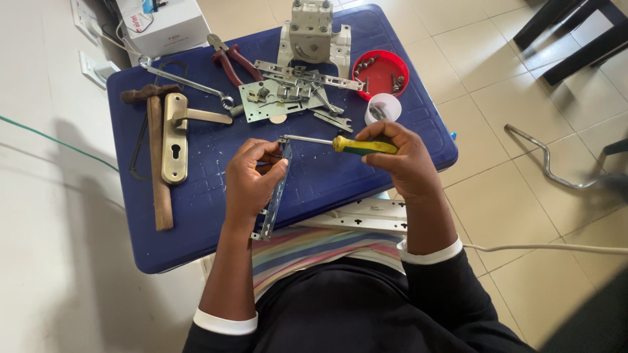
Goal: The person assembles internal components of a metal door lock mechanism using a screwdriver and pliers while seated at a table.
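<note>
Over the blue table top (pixel 196 216), your left hand (pixel 252 180) clamps the long metal lock faceplate (pixel 275 196) while your right hand (pixel 402 157), at three o'clock, wraps the yellow-handled screwdriver (pixel 340 144); you seem mid-screw, so keep its tip seated squarely.

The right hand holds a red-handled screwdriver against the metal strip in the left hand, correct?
Not quite. In the head view the screwdriver in the right hand has a yellow handle, not red. Its tip does meet the metal strip held in the left hand.
</note>
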